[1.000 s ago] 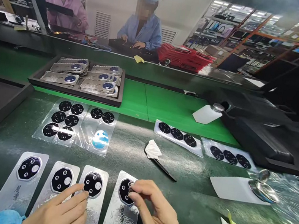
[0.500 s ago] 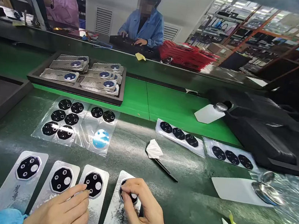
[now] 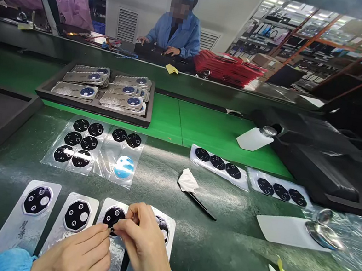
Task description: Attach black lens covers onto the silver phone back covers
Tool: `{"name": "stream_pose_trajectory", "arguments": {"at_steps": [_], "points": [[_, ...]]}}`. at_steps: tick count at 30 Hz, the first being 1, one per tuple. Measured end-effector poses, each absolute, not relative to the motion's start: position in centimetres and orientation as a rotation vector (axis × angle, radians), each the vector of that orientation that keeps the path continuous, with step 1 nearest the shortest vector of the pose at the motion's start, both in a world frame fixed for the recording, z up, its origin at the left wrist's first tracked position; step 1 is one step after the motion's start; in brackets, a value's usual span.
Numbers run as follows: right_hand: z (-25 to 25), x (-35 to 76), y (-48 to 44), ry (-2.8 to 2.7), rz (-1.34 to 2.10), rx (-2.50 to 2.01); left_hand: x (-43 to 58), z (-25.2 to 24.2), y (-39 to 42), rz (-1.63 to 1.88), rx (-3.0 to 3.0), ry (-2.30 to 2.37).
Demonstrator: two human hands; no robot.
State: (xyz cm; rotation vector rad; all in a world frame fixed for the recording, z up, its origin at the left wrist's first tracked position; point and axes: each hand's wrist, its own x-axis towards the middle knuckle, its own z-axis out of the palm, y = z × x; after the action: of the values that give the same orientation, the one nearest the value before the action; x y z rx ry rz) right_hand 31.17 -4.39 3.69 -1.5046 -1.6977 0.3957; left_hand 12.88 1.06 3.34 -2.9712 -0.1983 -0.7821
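From the head camera, both hands meet over one metal plate at the near edge of the bench. The right hand (image 3: 146, 253) is curled, with thumb and forefinger closed in a tight pinch at the near edge of the black lens piece (image 3: 112, 213). Whatever sits between them is too small to make out. The left hand (image 3: 75, 257) lies with its fingers drawn together and their tips beside that pinch. I cannot tell whether it grips anything.

The lens piece is glossy, eight-sided and set with small round windows. It sits at the far end of the third plate (image 3: 106, 204), a long silvery strip with rounded corners and a brushed, patterned sheen. This plate is third from the left in a near row of four, and the fourth plate (image 3: 169, 222) lies partly under the right hand.

Farther off on the dark green mat (image 3: 223, 255) lie clear film sheets (image 3: 103, 159) carrying black octagons and a blue round sticker (image 3: 124, 166). To the right lie a crumpled white cloth (image 3: 188, 181) and a thin black stick (image 3: 202, 206). A black tray (image 3: 94, 110) of stacked silver plates rests on the bright green belt (image 3: 203, 130). At the far right lies a white bottle (image 3: 253, 139).
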Motion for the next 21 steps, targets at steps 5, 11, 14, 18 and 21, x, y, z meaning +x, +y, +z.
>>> {"name": "stream_pose_trajectory", "arguments": {"at_steps": [5,11,14,18,21], "points": [[3.05,30.42,-4.48,-1.752,0.219,-1.567,12.98,3.16,1.08,-0.774,-2.989,-0.201],[3.38,30.47,-4.67,-1.787,0.175,-1.619,13.06,3.36,0.95,-0.718,-2.967,-0.22],[3.36,30.31,-4.65,-1.775,0.058,-1.616,13.11,3.47,0.88,-0.715,-2.959,-0.221],[3.19,30.31,-4.52,-1.863,0.052,-1.578,13.13,3.53,0.86,-0.702,-2.963,-0.242],[3.27,30.42,-4.5,-1.798,0.072,-1.579,13.14,3.52,0.89,-0.705,-2.964,-0.236]]}}
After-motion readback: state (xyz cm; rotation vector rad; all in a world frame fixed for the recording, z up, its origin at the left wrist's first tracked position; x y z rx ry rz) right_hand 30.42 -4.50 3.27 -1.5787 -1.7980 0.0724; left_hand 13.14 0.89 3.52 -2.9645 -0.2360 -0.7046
